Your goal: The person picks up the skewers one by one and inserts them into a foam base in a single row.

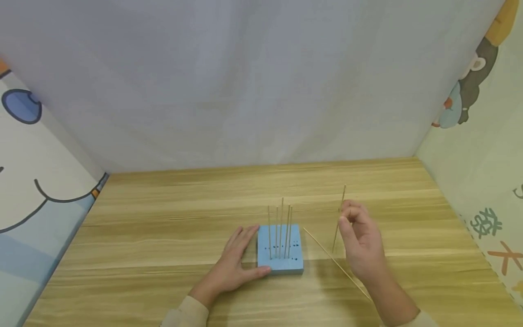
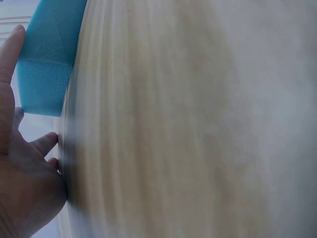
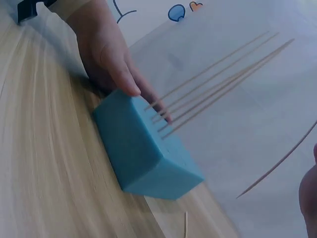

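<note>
A light blue foam block (image 1: 295, 232) lies on the table, with several thin bamboo skewers (image 1: 281, 218) standing upright in it. Small dark holes mark its top. My left hand (image 1: 230, 268) rests against the block's left side, fingers extended toward the back corner and thumb at the front corner. Right of the block, my right hand (image 1: 363, 240) pinches another bamboo skewer (image 1: 343, 195) between thumb and fingers, nearly upright and apart from the block. The right wrist view shows this skewer's (image 3: 282, 159) lower tip in the air. One loose skewer (image 1: 337, 263) lies slantwise between block and right hand.
The wood-grain table (image 1: 163, 218) meets a pale grey curtain (image 1: 253, 91) at the back. Cartoon-printed panels stand at the left (image 1: 45, 150) and right (image 1: 478, 181) sides.
</note>
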The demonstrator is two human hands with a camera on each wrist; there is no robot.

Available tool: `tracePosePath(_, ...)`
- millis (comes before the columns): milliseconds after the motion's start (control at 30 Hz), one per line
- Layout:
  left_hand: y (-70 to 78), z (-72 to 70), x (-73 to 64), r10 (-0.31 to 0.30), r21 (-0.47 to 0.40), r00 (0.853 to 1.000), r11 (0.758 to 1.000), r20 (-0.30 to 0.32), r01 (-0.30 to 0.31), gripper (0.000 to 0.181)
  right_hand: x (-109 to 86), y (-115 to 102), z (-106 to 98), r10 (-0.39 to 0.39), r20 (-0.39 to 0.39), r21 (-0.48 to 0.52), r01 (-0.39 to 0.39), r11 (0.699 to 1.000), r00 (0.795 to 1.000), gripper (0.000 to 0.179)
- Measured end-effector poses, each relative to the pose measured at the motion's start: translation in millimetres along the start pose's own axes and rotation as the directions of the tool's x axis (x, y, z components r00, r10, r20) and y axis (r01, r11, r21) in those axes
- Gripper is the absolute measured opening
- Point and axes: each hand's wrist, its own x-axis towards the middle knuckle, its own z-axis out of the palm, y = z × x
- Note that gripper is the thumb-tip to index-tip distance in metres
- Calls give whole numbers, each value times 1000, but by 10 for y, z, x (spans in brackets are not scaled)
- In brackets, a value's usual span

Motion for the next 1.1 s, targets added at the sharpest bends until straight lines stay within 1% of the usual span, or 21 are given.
tracePosePath(33,0,-3,-2,0,-1,1000,1000,0,0,107,7,9,60,-21,-4,36,21,999,1000,27)
tracePosePath(100,-1,-9,-5,2,-1,1000,1000,0,-2,106,8,28,192,-33,-11,66,34,997,999,30)
tracePosePath(167,-3,-13,-6,6,0,1000,1000,0,-6,106,-7,58,320,-47,-3,75,47,996,999,26)
tracePosePath(267,-4,-18,-7,12,4,1000,1000,-1,-12,106,-39,97,487,-42,10,71,41,997,999,15)
tracePosePath(333,-8,-16,-3,16,7,1000,1000,-2,-16,106,-58,121,568,-42,19,72,40,997,999,10)
tracePosePath(400,-12,-12,-1,18,7,1000,1000,-2,-18,106,-75,144,623,-40,24,75,38,996,999,10)
tracePosePath(533,-13,-5,3,20,12,1000,1000,-7,-20,106,-94,185,680,-44,17,81,42,996,999,11)
tracePosePath(700,-16,-10,1,13,14,1000,1000,-14,-13,106,-117,223,717,-26,4,81,25,996,1000,10)
tracePosePath(833,-23,-20,1,11,1,1000,1000,-8,-11,105,-149,255,729,-7,18,53,6,999,1000,9)
tracePosePath(933,-29,-27,0,16,-6,1000,1000,-5,-16,103,-188,289,733,-9,27,14,9,1000,1000,10)
tracePosePath(1100,-55,-31,-2,19,-8,1000,1000,-11,-19,103,-250,339,758,-12,37,-4,12,1000,999,11)
